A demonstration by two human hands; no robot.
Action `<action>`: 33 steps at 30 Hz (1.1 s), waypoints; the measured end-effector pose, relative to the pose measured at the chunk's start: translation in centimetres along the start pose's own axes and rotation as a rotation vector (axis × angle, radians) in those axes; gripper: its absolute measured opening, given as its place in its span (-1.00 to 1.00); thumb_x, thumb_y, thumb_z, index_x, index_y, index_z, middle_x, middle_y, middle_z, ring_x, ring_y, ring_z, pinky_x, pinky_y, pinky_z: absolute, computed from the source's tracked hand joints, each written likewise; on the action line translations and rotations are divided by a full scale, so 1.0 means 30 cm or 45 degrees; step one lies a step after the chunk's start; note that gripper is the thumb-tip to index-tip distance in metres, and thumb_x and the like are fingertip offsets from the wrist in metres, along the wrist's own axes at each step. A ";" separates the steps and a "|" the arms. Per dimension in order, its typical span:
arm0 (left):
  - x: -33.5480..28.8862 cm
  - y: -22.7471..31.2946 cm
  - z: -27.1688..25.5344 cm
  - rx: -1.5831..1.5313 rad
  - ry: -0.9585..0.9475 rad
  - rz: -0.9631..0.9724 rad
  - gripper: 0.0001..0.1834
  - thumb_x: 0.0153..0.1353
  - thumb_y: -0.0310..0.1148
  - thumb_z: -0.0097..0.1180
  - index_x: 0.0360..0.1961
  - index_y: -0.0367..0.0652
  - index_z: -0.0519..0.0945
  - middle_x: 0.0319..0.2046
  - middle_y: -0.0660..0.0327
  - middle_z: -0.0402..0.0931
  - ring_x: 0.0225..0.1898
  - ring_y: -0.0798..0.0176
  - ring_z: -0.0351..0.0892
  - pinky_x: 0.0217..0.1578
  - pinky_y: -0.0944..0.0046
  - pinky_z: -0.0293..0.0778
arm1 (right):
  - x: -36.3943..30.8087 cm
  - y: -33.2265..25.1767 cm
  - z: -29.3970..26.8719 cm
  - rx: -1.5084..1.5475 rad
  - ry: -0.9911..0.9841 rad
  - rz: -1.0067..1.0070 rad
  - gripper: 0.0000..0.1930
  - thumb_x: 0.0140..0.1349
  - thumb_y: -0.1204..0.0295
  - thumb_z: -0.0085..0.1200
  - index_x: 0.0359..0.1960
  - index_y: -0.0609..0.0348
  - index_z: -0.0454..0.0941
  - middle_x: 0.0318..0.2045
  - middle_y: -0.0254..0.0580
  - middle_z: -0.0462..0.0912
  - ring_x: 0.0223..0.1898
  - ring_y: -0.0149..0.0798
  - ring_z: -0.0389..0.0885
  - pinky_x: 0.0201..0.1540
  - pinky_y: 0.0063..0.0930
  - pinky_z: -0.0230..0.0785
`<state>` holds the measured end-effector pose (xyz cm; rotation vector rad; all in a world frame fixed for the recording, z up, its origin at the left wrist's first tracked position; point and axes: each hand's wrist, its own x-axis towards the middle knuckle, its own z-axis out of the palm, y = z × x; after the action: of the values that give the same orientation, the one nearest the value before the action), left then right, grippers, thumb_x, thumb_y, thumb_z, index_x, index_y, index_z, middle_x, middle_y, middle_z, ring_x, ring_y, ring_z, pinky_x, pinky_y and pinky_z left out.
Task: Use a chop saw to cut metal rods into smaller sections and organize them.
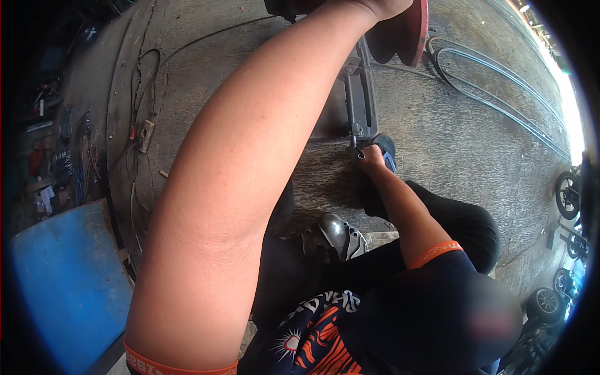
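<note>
Machine [369,94], apparently behind left arm [231,162]

- Red disc-shaped part [415,37], top centre: painted, mostly matt, scuffed at the rim.
- Long rod [350,103], upper centre: grey metal with a dull sheen.
- Frame [370,94] beside it: dark metal, worn and matt.
- Floor [475,144], across the frame: rough, mottled, streaked.
- Domed piece [334,231], centre: silvery, smooth, glossy, metal-looking.
- Sheet [69,281], lower left: painted blue, low sheen, brownish wear along its upper edge.
- Block [147,136], left of centre: looks like bare, rough wood.
- Trousers [465,222], right of centre: black matt cloth.
- Shirt [319,337], bottom centre: dark printed cloth.
</note>
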<state>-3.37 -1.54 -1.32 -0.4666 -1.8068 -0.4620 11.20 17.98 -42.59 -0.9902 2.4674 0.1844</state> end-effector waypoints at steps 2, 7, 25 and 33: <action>-0.001 -0.003 0.003 -0.057 0.017 -0.009 -0.91 -0.15 -0.57 0.03 -0.57 -0.19 0.39 -0.52 0.05 0.40 -0.39 -0.08 0.45 -0.30 0.00 0.38 | -0.016 0.018 -0.010 -0.104 0.073 -0.088 -0.81 0.09 0.32 0.00 -0.51 -0.01 0.67 -0.50 -0.21 0.69 -0.42 -0.19 0.70 -0.45 -0.24 0.44; -0.002 -0.005 0.008 -0.063 0.016 -0.003 -0.90 -0.14 -0.57 0.02 -0.58 -0.18 0.37 -0.53 0.05 0.39 -0.39 -0.08 0.42 -0.30 0.00 0.37 | -0.043 0.063 0.002 -0.010 0.332 -0.190 -0.81 0.10 0.37 -0.01 -0.55 -0.01 0.66 -0.47 -0.22 0.69 -0.35 -0.21 0.70 -0.35 -0.32 0.44; -0.720 0.008 -0.285 0.146 -0.416 -0.725 -0.64 0.04 -0.38 0.16 -0.08 -0.17 0.55 -0.05 -0.06 0.47 0.02 -0.13 0.44 0.02 0.00 0.38 | 0.030 -0.074 -0.037 2.664 -0.197 1.176 -0.71 0.30 0.26 0.00 -0.19 0.27 0.51 -0.24 0.01 0.57 -0.21 -0.02 0.58 -0.18 -0.17 0.51; -1.335 -0.019 -0.575 0.620 -1.743 -1.566 -0.69 0.22 -0.34 0.02 -0.02 -0.14 0.58 0.00 -0.02 0.51 0.05 -0.07 0.50 0.09 0.02 0.41 | -0.189 -0.369 -0.202 1.762 0.912 0.810 -0.80 0.03 0.48 0.08 -0.28 0.26 0.51 -0.44 -0.10 0.57 -0.35 -0.13 0.59 -0.34 -0.21 0.49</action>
<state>20.80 -14.43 -35.24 1.0485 -3.3090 -0.4941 20.02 11.64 -34.02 0.4090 2.4529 -1.6654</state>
